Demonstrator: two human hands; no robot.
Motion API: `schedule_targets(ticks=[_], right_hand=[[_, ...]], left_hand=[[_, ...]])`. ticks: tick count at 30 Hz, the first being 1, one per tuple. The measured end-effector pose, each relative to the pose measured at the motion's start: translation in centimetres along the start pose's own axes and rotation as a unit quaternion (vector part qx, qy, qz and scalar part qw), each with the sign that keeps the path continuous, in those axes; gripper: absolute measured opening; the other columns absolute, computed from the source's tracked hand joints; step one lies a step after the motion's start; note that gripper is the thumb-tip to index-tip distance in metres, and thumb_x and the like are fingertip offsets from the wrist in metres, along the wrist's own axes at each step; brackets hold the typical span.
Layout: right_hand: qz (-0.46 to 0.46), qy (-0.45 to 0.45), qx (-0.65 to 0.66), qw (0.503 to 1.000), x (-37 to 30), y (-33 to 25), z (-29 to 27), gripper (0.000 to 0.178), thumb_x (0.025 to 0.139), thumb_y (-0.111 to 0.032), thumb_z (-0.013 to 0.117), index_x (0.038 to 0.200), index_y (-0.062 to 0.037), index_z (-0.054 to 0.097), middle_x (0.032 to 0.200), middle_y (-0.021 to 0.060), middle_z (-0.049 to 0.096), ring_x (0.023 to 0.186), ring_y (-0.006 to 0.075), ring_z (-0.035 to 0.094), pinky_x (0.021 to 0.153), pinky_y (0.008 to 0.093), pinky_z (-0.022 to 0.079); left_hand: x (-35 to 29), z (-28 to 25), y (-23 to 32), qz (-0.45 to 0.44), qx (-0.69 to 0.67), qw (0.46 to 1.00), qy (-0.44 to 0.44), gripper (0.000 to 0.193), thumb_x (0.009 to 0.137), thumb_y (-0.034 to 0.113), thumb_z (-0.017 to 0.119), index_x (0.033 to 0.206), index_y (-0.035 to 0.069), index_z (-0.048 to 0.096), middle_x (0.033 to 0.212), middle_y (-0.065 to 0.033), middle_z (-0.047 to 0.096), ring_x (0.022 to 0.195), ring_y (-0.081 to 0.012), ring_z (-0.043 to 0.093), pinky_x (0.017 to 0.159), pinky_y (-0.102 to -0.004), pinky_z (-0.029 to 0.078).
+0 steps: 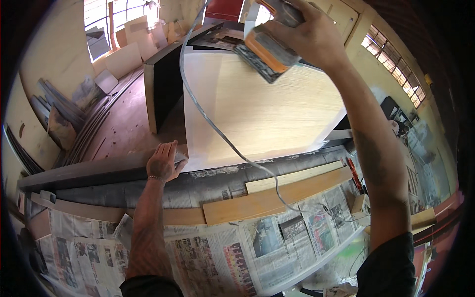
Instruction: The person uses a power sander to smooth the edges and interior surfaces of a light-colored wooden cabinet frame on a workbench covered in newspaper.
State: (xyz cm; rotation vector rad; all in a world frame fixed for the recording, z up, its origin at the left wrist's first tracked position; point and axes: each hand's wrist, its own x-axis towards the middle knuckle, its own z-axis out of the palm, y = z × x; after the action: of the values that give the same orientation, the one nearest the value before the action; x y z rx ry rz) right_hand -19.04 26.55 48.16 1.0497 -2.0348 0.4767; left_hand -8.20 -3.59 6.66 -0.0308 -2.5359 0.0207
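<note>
Up at the top, my right hand (314, 37) is wrapped round an orange and grey electric sander (271, 49). The sander is tilted over the far part of a pale wood-grain panel (262, 106); whether its pad touches the surface I cannot tell. A grey power cord (213, 126) loops across the panel and down toward the newspaper. My left hand (164, 162) lies on the edge of a long dark board (99, 173), next to the panel's near left corner. Its fingers are stretched forward, with the thumb out to the side.
Newspaper sheets (213, 262) cover the near surface. Two loose wood strips, one light (297, 176) and one browner (277, 198), lie across it. A dark upright board (161, 89) stands left of the panel. Long bars (99, 119) and sheet offcuts lean by the left wall.
</note>
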Motion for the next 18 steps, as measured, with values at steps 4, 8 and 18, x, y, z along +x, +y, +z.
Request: schedule_targets(ticks=[4, 8, 18], right_hand=[[0.003, 0.086, -0.028, 0.996, -1.0, -4.8, 1.5, 0.058, 0.081, -0.036, 0.079, 0.135, -0.0214, 0.063, 0.108, 0.0171, 0.066, 0.092, 0.0347, 0.072, 0.085, 0.0427, 0.059], [0.018, 0.078, -0.009, 0.997, -2.5, -8.7, 3.1, 0.059, 0.083, -0.036, 0.079, 0.137, -0.0238, 0.061, 0.114, 0.0173, 0.065, 0.097, 0.0345, 0.072, 0.084, 0.0441, 0.060], [-0.003, 0.322, -0.035, 0.946, -7.5, -5.6, 7.9, 0.060, 0.075, -0.028, 0.084, 0.131, -0.0383, 0.065, 0.127, 0.0144, 0.055, 0.106, 0.0370, 0.056, 0.067, 0.0436, 0.058]], left_hand=[[0.4, -0.4, 0.1, -0.002, 0.009, 1.000, 0.018, 0.075, 0.086, 0.048, 0.075, 0.139, -0.001, 0.052, 0.125, -0.0152, 0.062, 0.119, -0.0298, 0.059, 0.111, -0.0431, 0.046], [0.3, -0.6, -0.1, -0.003, 0.011, 1.000, 0.009, 0.075, 0.087, 0.047, 0.075, 0.140, 0.000, 0.051, 0.125, -0.0151, 0.061, 0.119, -0.0298, 0.059, 0.110, -0.0425, 0.047], [0.1, -0.7, 0.6, -0.017, -0.002, 1.000, -0.006, 0.076, 0.082, 0.042, 0.080, 0.140, 0.002, 0.052, 0.124, -0.0136, 0.060, 0.120, -0.0319, 0.059, 0.109, -0.0430, 0.048]])
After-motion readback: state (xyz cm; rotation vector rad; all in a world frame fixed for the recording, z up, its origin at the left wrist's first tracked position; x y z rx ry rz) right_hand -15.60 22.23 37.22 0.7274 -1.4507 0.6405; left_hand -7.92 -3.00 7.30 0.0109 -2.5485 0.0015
